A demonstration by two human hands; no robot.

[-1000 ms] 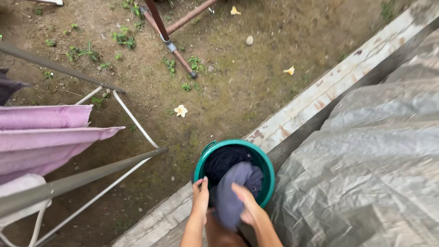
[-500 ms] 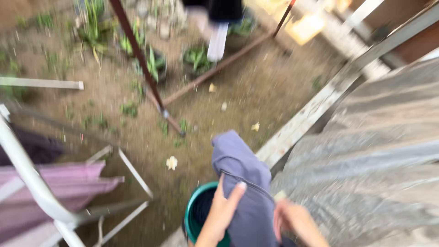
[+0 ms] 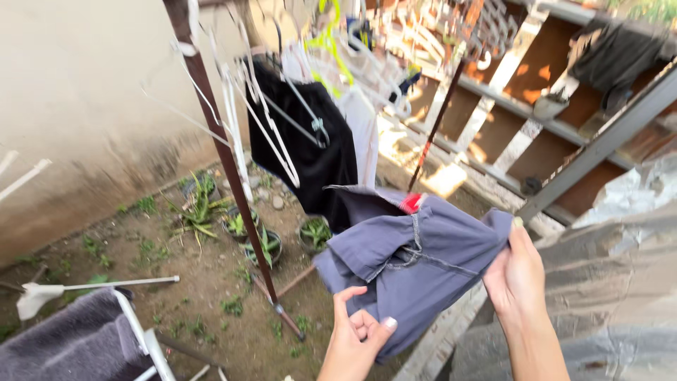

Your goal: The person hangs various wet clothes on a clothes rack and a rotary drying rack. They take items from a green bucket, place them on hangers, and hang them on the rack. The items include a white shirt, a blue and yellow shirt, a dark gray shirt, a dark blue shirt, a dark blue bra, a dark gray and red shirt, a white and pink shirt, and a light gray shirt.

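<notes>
Crumpled grey-blue cloth garment with stitched seams and red patch (image 3: 412, 261) held up in air, right of rusty brown metal rack pole (image 3: 226, 162). Right hand (image 3: 518, 279) pinches garment's upper right edge, fingers closed on fabric. Left hand (image 3: 356, 339) below garment's lower edge, fingers curled, thumb raised, touching cloth; firm grip cannot be told. Black garment on wire hanger (image 3: 310, 152) hangs behind grey-blue garment, beside pole. Potted green plants (image 3: 257, 240) on dirt at pole's foot. Grey towel on white drying rack (image 3: 70, 342) left of pole.
</notes>
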